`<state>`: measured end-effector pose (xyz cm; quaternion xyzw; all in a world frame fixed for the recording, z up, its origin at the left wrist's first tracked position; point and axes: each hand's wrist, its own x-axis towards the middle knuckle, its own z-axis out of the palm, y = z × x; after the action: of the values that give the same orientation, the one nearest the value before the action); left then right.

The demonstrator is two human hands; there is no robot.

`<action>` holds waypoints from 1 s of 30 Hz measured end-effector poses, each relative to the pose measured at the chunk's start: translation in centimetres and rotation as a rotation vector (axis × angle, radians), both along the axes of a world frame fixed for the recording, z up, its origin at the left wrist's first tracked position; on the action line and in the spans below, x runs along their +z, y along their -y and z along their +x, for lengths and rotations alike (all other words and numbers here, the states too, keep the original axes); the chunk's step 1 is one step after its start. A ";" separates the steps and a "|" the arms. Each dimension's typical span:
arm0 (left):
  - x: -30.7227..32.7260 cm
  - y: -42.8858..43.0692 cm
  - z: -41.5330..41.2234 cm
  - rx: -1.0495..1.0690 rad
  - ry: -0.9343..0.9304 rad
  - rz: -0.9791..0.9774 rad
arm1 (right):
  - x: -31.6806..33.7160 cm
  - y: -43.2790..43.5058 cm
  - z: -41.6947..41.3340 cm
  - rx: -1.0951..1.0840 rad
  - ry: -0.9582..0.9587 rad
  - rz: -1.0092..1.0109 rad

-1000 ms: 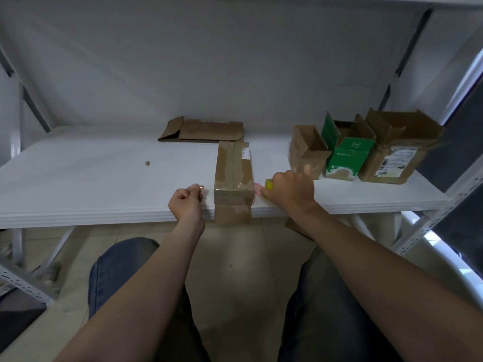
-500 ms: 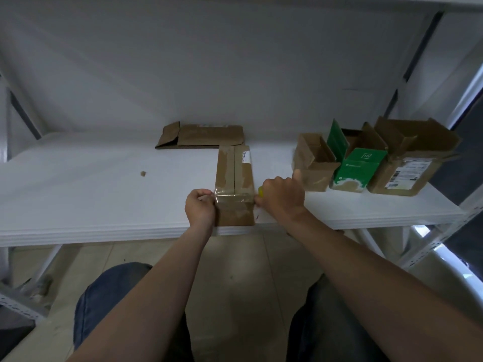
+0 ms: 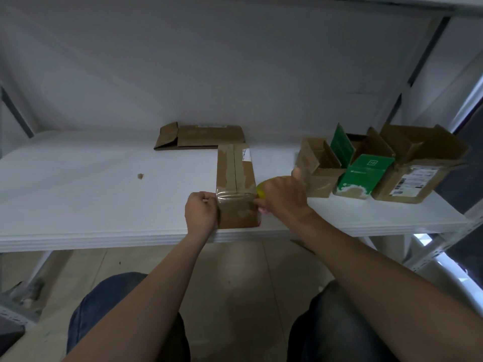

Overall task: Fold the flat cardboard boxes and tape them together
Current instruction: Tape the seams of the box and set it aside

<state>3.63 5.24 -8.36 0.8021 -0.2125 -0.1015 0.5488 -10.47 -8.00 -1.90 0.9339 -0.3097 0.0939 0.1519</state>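
A long, narrow cardboard box (image 3: 235, 184) is laid lengthwise on the white surface (image 3: 104, 184), its near end at the front edge. Its top seam is already covered by a strip of brown tape, and a band of clear tape (image 3: 235, 198) is stretched across the box near its front end. The left hand (image 3: 201, 214) is set against the left side of the box, with its fingers (image 3: 207, 202) curled together and pinched on the left end of the clear band. The right hand (image 3: 283, 195) is closed around a yellow tape holder (image 3: 260, 192) at the right side of the box; what the fingers are doing underneath cannot be made out.

The box is judged to be light and fairly stiff along its folded edges, yet easily dented on its broad faces, so it is best steadied at the side walls and corners rather than pressed in the middle. The clear tape is thin, limp and sticky; it is likely to wrinkle or cling to itself unless it is kept taut from both ends and smoothed down from one side to the other.

Farther back a flat cardboard box (image 3: 201, 135) is lying unfolded, and three open boxes are grouped at the right: a small brown box (image 3: 317, 165), a green box (image 3: 362, 173) and a larger brown box (image 3: 418, 168).
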 end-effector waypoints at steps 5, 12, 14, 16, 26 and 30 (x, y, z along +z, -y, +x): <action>1.1 -2.2 -0.3 0.039 0.011 0.032 | 0.1 -1.2 0.1 0.080 0.051 -0.014; 3.5 -7.3 -1.7 0.041 0.039 0.076 | 0.6 -5.0 -1.3 0.156 0.147 0.037; 3.4 -8.4 -2.4 0.019 0.040 0.133 | 0.2 -6.5 -2.2 0.172 0.151 0.066; 3.0 -9.3 -3.1 -0.012 0.087 0.199 | -0.5 -8.0 -3.2 0.187 0.160 0.081; 2.3 -9.3 -2.9 -0.173 0.406 0.546 | -2.0 -10.8 -5.5 0.155 0.133 0.226; 2.0 -9.1 -2.5 -0.203 0.380 0.587 | -1.6 -10.0 -6.1 0.111 0.159 0.249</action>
<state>1.15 14.33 -6.37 0.9048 -0.3513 -0.0613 0.2328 -16.58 2.02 -3.48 0.9509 -0.2777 0.1367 0.0044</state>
